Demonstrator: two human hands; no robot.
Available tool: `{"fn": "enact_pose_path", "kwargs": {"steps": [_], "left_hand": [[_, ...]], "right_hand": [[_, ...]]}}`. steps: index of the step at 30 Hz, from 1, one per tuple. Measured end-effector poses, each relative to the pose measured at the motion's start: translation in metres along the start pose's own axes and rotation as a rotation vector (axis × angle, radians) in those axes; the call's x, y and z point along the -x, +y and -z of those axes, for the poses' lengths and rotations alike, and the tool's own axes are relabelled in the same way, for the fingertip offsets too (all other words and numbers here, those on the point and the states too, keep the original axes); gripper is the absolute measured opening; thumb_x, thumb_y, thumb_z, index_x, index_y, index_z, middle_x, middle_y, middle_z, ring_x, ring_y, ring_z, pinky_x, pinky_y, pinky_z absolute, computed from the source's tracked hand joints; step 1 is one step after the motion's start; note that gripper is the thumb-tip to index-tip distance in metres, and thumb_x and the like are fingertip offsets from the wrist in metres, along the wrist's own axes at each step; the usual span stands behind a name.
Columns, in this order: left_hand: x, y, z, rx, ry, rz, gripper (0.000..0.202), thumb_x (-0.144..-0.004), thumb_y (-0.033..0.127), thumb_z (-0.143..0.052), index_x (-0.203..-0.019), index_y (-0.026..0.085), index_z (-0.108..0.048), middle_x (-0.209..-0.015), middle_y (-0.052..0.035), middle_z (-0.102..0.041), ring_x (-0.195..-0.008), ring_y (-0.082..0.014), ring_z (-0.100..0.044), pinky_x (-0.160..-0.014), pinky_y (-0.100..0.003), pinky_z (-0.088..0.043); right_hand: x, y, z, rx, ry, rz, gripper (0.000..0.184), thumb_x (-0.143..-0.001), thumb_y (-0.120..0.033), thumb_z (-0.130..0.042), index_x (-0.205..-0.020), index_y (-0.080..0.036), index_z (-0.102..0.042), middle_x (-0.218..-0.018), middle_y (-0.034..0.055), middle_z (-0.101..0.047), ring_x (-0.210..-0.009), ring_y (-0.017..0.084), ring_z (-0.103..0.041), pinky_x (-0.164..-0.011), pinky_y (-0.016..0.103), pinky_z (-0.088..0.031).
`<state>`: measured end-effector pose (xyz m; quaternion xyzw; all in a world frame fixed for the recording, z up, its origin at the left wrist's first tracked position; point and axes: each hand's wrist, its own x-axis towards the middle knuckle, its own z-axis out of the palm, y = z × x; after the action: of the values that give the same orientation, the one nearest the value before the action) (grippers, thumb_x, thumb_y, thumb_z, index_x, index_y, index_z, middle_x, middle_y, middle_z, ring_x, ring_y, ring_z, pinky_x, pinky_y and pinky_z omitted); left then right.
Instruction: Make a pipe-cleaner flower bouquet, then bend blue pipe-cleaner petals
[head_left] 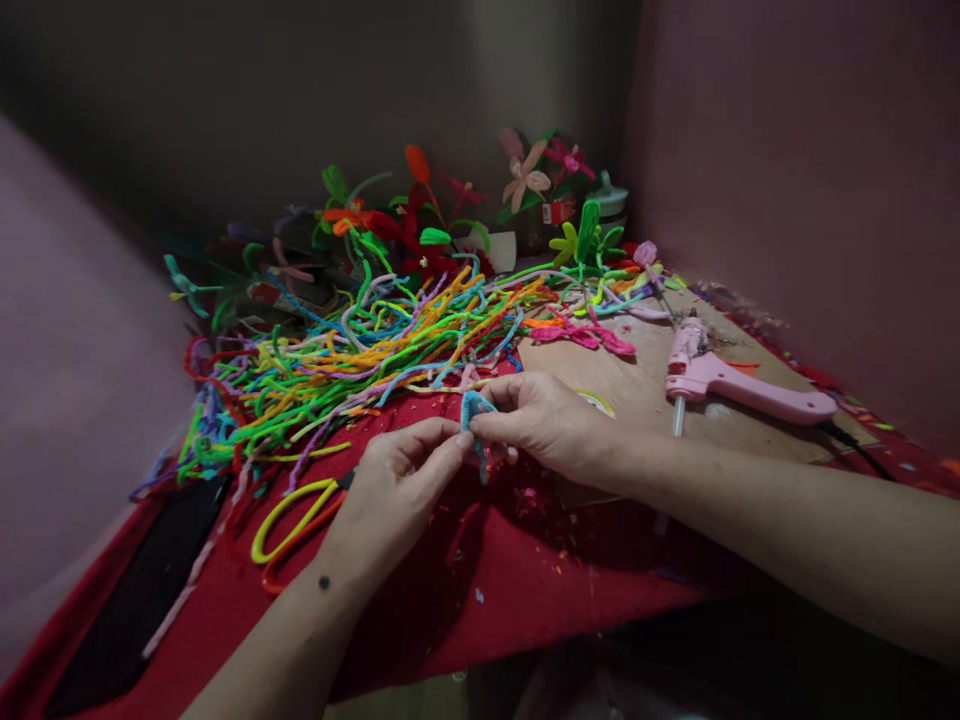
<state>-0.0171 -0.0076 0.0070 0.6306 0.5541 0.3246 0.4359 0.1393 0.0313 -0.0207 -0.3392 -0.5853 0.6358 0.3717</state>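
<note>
Between my two hands a light blue pipe cleaner [474, 404] is bent into a loop, its lower end hanging down. My left hand [401, 480] pinches it at the lower left with thumb and forefinger. My right hand [544, 425] grips the loop from the other side, fingers closed. Just behind my hands lies a big heap of loose pipe cleaners [337, 370] in many colours. Scissors with yellow and orange-red handles [300, 520] rest beside my left wrist, their blades mostly hidden.
A pink glue gun [739, 385] stands on a brown board [637, 365] at the right, its cord trailing off. Pipe cleaner flowers [525, 178] fill the back. A black flat object [150, 590] lies on the red cloth [480, 640] at left. Walls close in on both sides.
</note>
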Motion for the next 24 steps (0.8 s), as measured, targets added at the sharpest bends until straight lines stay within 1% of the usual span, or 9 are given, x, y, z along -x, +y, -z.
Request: {"fn": "enact_pose_path", "kwargs": {"steps": [3,6,9,11,14,17,20,22,24], "left_hand": [[-0.0011,-0.0019,-0.0032,-0.06,0.057,-0.023,0.018,-0.077,0.03,-0.059,-0.073,0.018,-0.072,-0.065,0.0,-0.066,-0.065,-0.015,-0.056,-0.06,-0.021,-0.042],[-0.0007,-0.0032,-0.0063,-0.102,0.129,-0.017,0.016,-0.074,0.029,-0.06,-0.067,0.017,-0.069,-0.061,0.0005,-0.063,-0.062,-0.0149,-0.054,-0.057,-0.021,-0.04],[-0.0006,-0.004,-0.0077,-0.057,0.196,0.01,0.016,-0.071,0.028,-0.061,-0.06,0.016,-0.064,-0.056,0.0011,-0.058,-0.06,-0.0149,-0.053,-0.059,-0.022,-0.041],[-0.0015,-0.0053,-0.0075,0.013,0.207,0.032,0.015,-0.07,0.026,-0.061,-0.058,0.016,-0.063,-0.055,0.0013,-0.057,-0.06,-0.0146,-0.052,-0.059,-0.023,-0.041],[-0.0038,-0.0074,-0.0058,0.08,0.167,0.044,0.014,-0.071,0.024,-0.061,-0.059,0.016,-0.063,-0.057,0.0012,-0.058,-0.06,-0.0137,-0.052,-0.061,-0.023,-0.041],[-0.0056,-0.0081,-0.0045,0.141,0.06,0.041,0.012,-0.073,0.024,-0.061,-0.067,0.016,-0.066,-0.062,0.0003,-0.061,-0.062,-0.0137,-0.053,-0.063,-0.023,-0.042],[-0.006,-0.0071,-0.0049,0.283,-0.05,0.078,0.014,-0.074,0.028,-0.064,-0.078,0.016,-0.067,-0.072,-0.0017,-0.064,-0.063,-0.0134,-0.054,-0.061,-0.024,-0.044],[-0.0057,-0.0063,-0.0056,0.354,-0.072,0.11,0.014,-0.072,0.029,-0.066,-0.079,0.016,-0.067,-0.074,-0.0017,-0.064,-0.059,-0.0112,-0.052,-0.056,-0.022,-0.042],[-0.0052,-0.006,-0.0052,0.372,-0.054,0.111,0.014,-0.072,0.028,-0.068,-0.077,0.016,-0.066,-0.073,-0.0004,-0.063,-0.056,-0.0088,-0.049,-0.053,-0.02,-0.039]], "right_hand": [[0.0009,-0.0003,-0.0009,0.023,0.008,-0.006,0.009,-0.072,-0.019,-0.056,-0.064,-0.014,-0.056,-0.056,-0.0025,-0.053,-0.049,0.007,-0.044,-0.049,0.022,-0.035],[0.0013,-0.0009,-0.0014,0.044,0.013,0.005,0.01,-0.072,-0.02,-0.057,-0.064,-0.014,-0.056,-0.056,-0.0027,-0.053,-0.05,0.007,-0.044,-0.05,0.022,-0.035],[0.0015,-0.0013,-0.0014,0.012,-0.005,0.013,0.01,-0.072,-0.02,-0.057,-0.064,-0.015,-0.055,-0.056,-0.0034,-0.051,-0.05,0.007,-0.043,-0.05,0.022,-0.033],[0.0019,-0.002,-0.0012,0.015,-0.003,0.01,0.01,-0.071,-0.02,-0.058,-0.063,-0.015,-0.055,-0.056,-0.0035,-0.051,-0.05,0.007,-0.042,-0.05,0.022,-0.032],[0.0024,-0.0035,-0.0005,0.036,0.007,0.003,0.009,-0.071,-0.02,-0.057,-0.064,-0.014,-0.056,-0.056,-0.0036,-0.05,-0.05,0.007,-0.04,-0.05,0.022,-0.031],[0.0017,-0.0039,0.0008,0.021,0.007,0.002,0.008,-0.07,-0.02,-0.057,-0.063,-0.015,-0.056,-0.055,-0.0038,-0.05,-0.05,0.007,-0.04,-0.05,0.022,-0.031],[0.0007,-0.0031,0.0022,0.004,0.011,0.018,0.008,-0.07,-0.02,-0.058,-0.064,-0.015,-0.057,-0.056,-0.0034,-0.051,-0.051,0.007,-0.043,-0.051,0.022,-0.033],[0.0005,-0.003,0.0028,-0.003,0.015,0.03,0.009,-0.071,-0.021,-0.058,-0.065,-0.015,-0.057,-0.056,-0.0034,-0.052,-0.051,0.007,-0.044,-0.052,0.022,-0.034],[0.0006,-0.0043,0.0035,-0.01,0.016,0.04,0.009,-0.07,-0.022,-0.059,-0.065,-0.015,-0.058,-0.057,-0.0032,-0.052,-0.052,0.008,-0.044,-0.052,0.022,-0.035]]}}
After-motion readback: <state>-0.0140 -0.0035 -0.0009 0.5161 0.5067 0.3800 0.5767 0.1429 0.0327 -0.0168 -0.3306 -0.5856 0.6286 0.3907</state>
